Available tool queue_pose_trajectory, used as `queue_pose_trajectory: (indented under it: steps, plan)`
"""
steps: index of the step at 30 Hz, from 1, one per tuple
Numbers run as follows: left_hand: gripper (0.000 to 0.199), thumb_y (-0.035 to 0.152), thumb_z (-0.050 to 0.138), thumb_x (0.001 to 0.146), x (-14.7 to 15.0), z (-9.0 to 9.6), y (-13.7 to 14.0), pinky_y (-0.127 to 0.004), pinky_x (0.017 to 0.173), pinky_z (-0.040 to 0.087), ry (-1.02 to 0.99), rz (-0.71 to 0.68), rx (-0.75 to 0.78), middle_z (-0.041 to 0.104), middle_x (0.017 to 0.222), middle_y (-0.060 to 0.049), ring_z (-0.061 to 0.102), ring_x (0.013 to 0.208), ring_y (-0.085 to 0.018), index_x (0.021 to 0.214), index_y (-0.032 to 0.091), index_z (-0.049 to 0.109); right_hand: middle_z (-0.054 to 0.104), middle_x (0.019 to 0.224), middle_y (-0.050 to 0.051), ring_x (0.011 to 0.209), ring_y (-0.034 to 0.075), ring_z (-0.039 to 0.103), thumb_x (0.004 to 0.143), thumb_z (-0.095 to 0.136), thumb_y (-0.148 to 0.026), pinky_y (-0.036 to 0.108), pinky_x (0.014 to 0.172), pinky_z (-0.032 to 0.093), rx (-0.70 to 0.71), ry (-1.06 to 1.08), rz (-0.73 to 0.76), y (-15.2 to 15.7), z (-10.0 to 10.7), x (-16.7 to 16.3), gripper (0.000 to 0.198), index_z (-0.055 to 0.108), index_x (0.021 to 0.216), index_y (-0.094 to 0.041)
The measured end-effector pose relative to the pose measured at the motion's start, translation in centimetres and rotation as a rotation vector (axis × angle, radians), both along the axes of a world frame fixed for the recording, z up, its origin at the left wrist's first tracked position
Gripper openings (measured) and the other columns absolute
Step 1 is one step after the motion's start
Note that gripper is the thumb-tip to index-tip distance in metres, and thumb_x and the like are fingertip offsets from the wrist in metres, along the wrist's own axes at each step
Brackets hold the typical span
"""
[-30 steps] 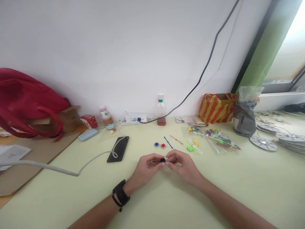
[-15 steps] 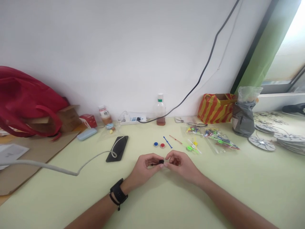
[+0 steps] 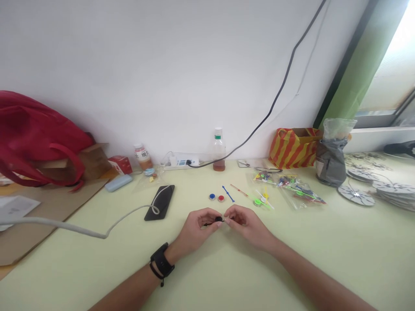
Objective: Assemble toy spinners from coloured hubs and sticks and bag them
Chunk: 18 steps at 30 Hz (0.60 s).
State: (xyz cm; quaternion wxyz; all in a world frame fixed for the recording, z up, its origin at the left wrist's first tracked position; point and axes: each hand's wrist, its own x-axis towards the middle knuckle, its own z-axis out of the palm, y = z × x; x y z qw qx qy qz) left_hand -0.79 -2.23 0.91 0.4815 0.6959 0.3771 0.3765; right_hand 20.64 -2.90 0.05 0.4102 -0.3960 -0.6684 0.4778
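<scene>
My left hand (image 3: 201, 224) pinches a small black arrow-shaped spinner with a round hub (image 3: 218, 219) between thumb and fingers. From the other side my right hand (image 3: 244, 221) closes thumb and fingertips on the spinner's right end, which they partly hide. Just beyond the hands lie a blue round piece (image 3: 212, 196) and a red round piece (image 3: 221, 198). A blue arrow (image 3: 228, 194) rests beside them, then a thin red arrow (image 3: 239, 190). Farther right are a green round piece (image 3: 257, 202) and a yellow piece (image 3: 266, 195), with white strips among them.
A black phone (image 3: 159, 203) with a grey cable lies left of the hands. Plastic bags of coloured parts (image 3: 300, 192) lie at the right, near stacked discs (image 3: 355, 195). A bottle (image 3: 219, 151) and a power strip (image 3: 183, 161) stand along the wall.
The black spinner has shifted very slightly left in my fingers. My right fingertips have moved a little at its right end. The other things have stayed in place.
</scene>
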Motion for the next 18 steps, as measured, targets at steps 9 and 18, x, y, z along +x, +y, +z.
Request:
queue_pose_trajectory:
  steps: [9, 18]
  plan:
    - [0.027, 0.039, 0.077, 0.086, -0.02, -0.07, 0.15, -0.036, 0.088, 0.059, 0.011, 0.064, -0.016, 0.077, 0.102, -0.010, 0.071, 0.094, -0.024, 0.103, 0.018, 0.076, 0.060, 0.074, 0.000, 0.064, 0.014, 0.049, 0.093, 0.063, -0.052, 0.026, 0.057, 0.038, 0.023, -0.051, -0.009, 0.30, -0.63, 0.08, 0.034, 0.063, 0.085, -0.019]
    - [0.025, 0.038, 0.079, 0.085, -0.52, -0.06, 0.25, -0.035, 0.086, 0.058, -0.016, 0.046, -0.006, 0.077, 0.093, -0.009, 0.071, 0.089, -0.022, 0.093, 0.016, 0.073, 0.058, 0.072, -0.001, 0.065, 0.014, 0.049, 0.093, 0.064, -0.052, 0.026, 0.058, 0.039, 0.036, -0.040, -0.027, 0.04, -0.22, -0.09, 0.034, 0.064, 0.087, -0.019]
